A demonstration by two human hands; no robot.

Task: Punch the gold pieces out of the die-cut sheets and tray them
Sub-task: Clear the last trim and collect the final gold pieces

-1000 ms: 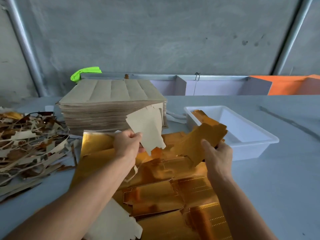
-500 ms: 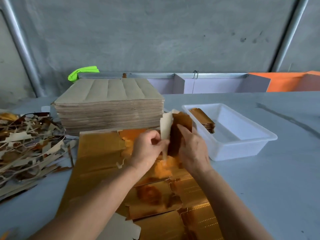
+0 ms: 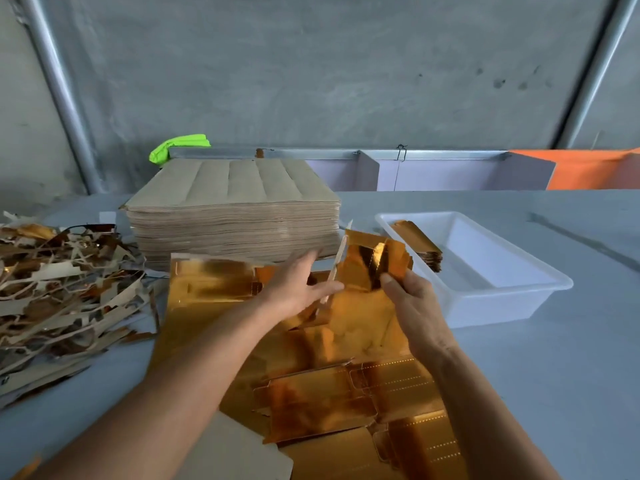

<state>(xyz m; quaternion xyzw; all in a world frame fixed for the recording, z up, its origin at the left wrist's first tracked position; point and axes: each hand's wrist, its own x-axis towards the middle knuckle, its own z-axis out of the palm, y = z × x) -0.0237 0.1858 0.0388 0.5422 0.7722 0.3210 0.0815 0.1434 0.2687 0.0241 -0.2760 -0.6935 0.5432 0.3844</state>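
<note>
My right hand (image 3: 414,308) grips a small bundle of punched gold pieces (image 3: 372,263), held upright just left of the white tray (image 3: 519,289). My left hand (image 3: 299,285) has straight fingers laid against the bundle's left side, where a pale card edge (image 3: 337,263) shows. Inside the tray, a stack of gold pieces (image 3: 420,245) leans at the near-left end. A gold die-cut sheet (image 3: 207,289) lies flat under my hands. More punched gold pieces (image 3: 311,403) lie loose on it, nearer me.
A tall stack of brown-backed sheets (image 3: 232,209) stands behind the gold sheet. A heap of scrap strips (image 3: 62,289) covers the table's left side. A green object (image 3: 178,147) sits behind the stack. A low partition with an orange panel (image 3: 588,168) runs along the back.
The two pieces were brought together into one bundle. My left hand went from pinching to straight fingers against its side, and the bundle now shows its gold face, nearer the tray.
</note>
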